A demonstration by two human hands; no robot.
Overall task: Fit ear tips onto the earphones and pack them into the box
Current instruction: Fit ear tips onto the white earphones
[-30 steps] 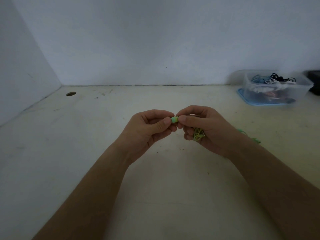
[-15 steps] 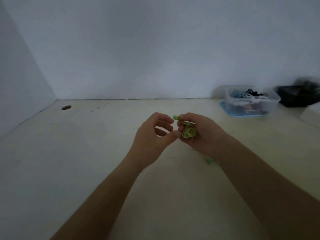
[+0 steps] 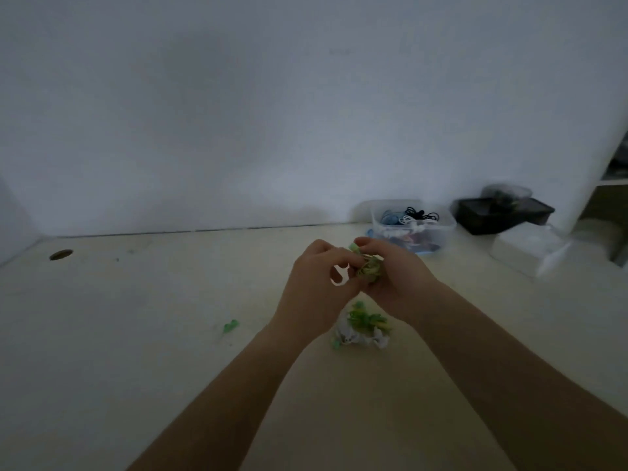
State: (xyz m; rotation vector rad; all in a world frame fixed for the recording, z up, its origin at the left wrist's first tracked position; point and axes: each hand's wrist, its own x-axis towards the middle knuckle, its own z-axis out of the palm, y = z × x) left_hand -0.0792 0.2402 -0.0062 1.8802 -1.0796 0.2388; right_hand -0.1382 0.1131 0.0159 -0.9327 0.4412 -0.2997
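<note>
Both hands meet above the middle of the table. My right hand [image 3: 394,277] holds a coiled green earphone [image 3: 368,270], with its green ear tip [image 3: 353,247] poking out above the fingers. My left hand [image 3: 317,283] has its fingers curled against the coil; whether it pinches the cable is unclear. Below the hands, a pile of green earphone cable on white wrapping [image 3: 365,329] lies on the table. A loose green ear tip [image 3: 231,325] lies to the left of it. The clear plastic box [image 3: 413,227] with coiled earphones stands at the back right.
A black tray [image 3: 503,214] and a white box [image 3: 526,249] stand right of the clear box, near a wall corner. A round hole [image 3: 61,254] is in the table at the far left. The wall runs along the back edge.
The view has tilted up and shifted, showing the pile on the table and the black tray. My left hand let go of the ear tip, then came back against the coil.
</note>
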